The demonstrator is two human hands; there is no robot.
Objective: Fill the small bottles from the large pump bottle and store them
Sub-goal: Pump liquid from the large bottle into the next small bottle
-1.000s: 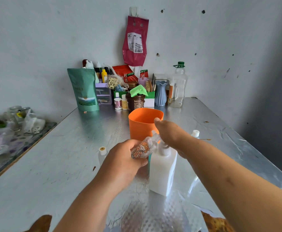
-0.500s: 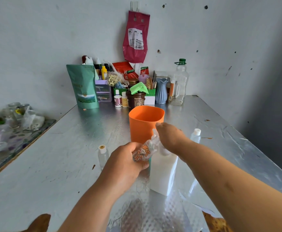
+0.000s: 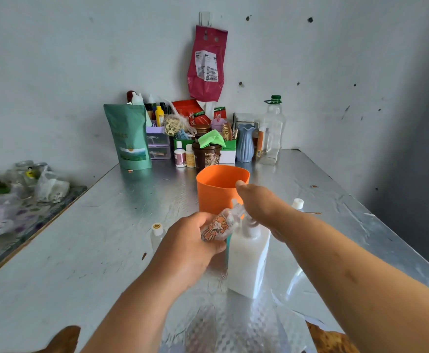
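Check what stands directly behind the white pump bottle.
An orange cup stands just behind the pump bottle. Its lower front is covered by the right hand over the pump and the small clear bottle the left hand holds.

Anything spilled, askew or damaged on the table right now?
No spill visible. The small bottle in the left hand is tilted toward the nozzle of the pump bottle, as filling needs. Only the foil table covering looks creased, far right.
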